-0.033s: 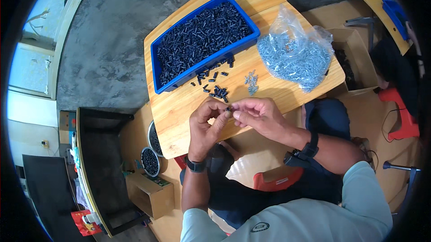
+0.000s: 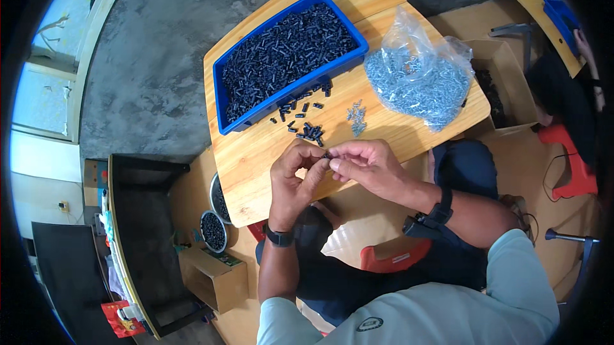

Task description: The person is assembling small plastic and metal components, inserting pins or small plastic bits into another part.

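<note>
Both hands meet over the wooden bench (image 2: 256,172) edge, left hand (image 2: 291,175) and right hand (image 2: 364,164) pinched shut on one small black plastic piece (image 2: 327,154) between their fingertips, so I'd guess a slip drops it lapward.

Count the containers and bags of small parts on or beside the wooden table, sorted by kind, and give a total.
Blue tray of black parts on the table: 1
Clear bag of silver screws on the table: 1
Round bowls of dark parts beside the table: 2
Total: 4
The two hands, left hand and right hand, meet over a small black part.
</note>
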The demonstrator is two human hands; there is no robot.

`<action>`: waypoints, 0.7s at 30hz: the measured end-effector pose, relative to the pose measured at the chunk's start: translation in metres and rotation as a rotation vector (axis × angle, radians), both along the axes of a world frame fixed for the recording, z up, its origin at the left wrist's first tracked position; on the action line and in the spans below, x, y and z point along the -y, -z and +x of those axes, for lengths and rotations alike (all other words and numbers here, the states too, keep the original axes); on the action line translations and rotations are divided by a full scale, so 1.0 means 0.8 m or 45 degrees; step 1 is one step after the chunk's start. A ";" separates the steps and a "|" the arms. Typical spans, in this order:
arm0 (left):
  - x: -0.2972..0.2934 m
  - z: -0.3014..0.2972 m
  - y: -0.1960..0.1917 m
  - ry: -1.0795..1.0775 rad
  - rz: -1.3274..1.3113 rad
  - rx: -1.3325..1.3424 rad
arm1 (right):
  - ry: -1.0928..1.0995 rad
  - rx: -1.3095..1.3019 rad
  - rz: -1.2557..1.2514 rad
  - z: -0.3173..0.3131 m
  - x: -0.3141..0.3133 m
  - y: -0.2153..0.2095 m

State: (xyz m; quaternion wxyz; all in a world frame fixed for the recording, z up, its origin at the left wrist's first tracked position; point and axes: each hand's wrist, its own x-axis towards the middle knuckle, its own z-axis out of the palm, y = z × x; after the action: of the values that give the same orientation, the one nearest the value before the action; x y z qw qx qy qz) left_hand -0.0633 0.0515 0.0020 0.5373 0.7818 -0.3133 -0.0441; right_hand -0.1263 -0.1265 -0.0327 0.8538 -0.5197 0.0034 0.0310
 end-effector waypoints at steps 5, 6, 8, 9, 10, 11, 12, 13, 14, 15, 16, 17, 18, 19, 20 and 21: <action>0.018 -0.007 -0.009 -0.010 0.165 0.356 | -0.032 0.016 0.008 0.009 0.008 0.005; 0.017 -0.006 -0.004 -0.022 0.130 0.356 | -0.032 0.016 0.006 0.009 0.010 0.004; 0.019 -0.006 -0.002 -0.033 0.093 0.354 | 0.000 0.046 -0.109 0.008 0.014 0.003; 0.020 -0.007 -0.002 -0.045 0.090 0.359 | 0.001 0.044 -0.109 0.008 0.015 0.003; 0.020 -0.007 -0.002 -0.057 0.087 0.363 | -0.005 0.047 -0.110 0.009 0.016 0.004; 0.020 -0.007 -0.002 -0.058 0.088 0.364 | -0.012 0.052 -0.109 0.010 0.015 0.004; 0.019 -0.005 -0.001 -0.051 0.051 0.325 | -0.014 0.053 -0.108 0.010 0.015 0.005; 0.018 -0.004 0.000 -0.044 0.015 0.286 | -0.030 0.037 -0.070 0.011 0.015 0.006; 0.017 -0.003 0.000 -0.045 0.014 0.286 | -0.045 0.020 -0.033 0.011 0.015 0.006; 0.016 -0.001 0.000 -0.026 -0.032 0.209 | -0.047 0.021 -0.034 0.011 0.015 0.006; 0.016 0.000 0.000 -0.006 -0.078 0.133 | -0.057 0.024 -0.004 0.012 0.016 0.005; 0.015 0.000 0.002 -0.007 -0.078 0.133 | -0.068 0.027 0.026 0.012 0.016 0.004; 0.014 0.001 0.004 -0.019 -0.080 0.143 | -0.069 0.028 0.025 0.013 0.016 0.004; 0.014 0.001 0.004 -0.031 -0.083 0.154 | -0.072 0.018 0.024 0.013 0.016 0.005; 0.014 -0.001 0.005 -0.032 -0.083 0.155 | -0.074 0.006 0.022 0.014 0.016 0.006; 0.015 -0.003 0.005 -0.060 -0.057 0.194 | -0.075 0.008 0.022 0.014 0.016 0.006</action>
State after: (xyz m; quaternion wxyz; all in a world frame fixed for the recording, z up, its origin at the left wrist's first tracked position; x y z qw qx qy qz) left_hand -0.0656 0.0399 -0.0018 0.5303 0.7777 -0.3357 0.0351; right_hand -0.1151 -0.1392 -0.0377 0.8569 -0.5123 -0.0148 0.0546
